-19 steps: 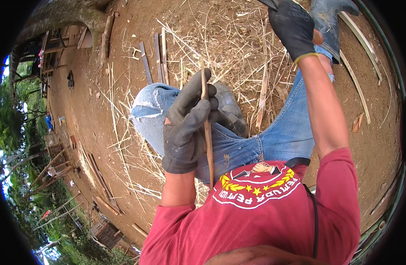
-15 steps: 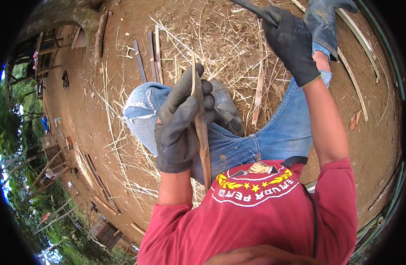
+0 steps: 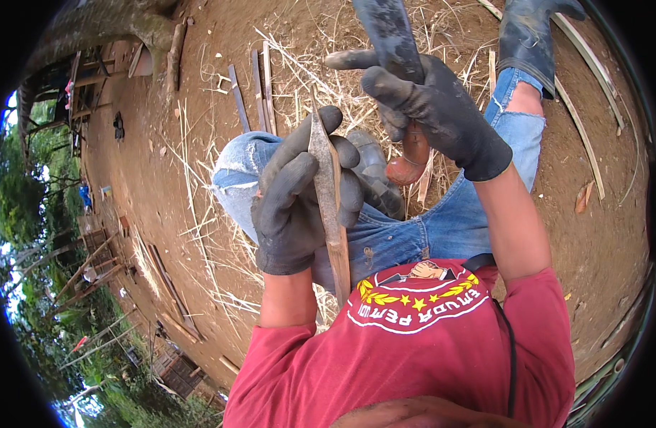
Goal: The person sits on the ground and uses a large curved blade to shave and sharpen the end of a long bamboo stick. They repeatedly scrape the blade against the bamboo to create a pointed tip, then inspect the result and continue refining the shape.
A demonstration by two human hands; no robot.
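In a dark glove, my left hand (image 3: pixel 289 221) is closed round a pointed wooden or bamboo strip (image 3: pixel 328 189). Its tip points away from me, and its lower end reaches my shirt. My right hand (image 3: pixel 456 118), also gloved, grips a machete with a dark, broad blade (image 3: pixel 389 32) pointing away from me. The machete's curved reddish-brown handle (image 3: pixel 412 153) sticks out below the palm. One right finger stretches out to the left beside the blade's base. The blade is apart from the strip, up and to its right.
Pale shavings (image 3: pixel 314 43) litter the brown ground ahead. Several narrow strips (image 3: pixel 258 89) lie beyond my bent left knee. Long split lengths (image 3: pixel 581 139) lie near my right boot (image 3: pixel 526 46). A thick trunk (image 3: pixel 121 28) stands at the far left.
My right hand has come down and left with the machete, closer to my left hand. The strip has turned in my left hand, showing a broader face.
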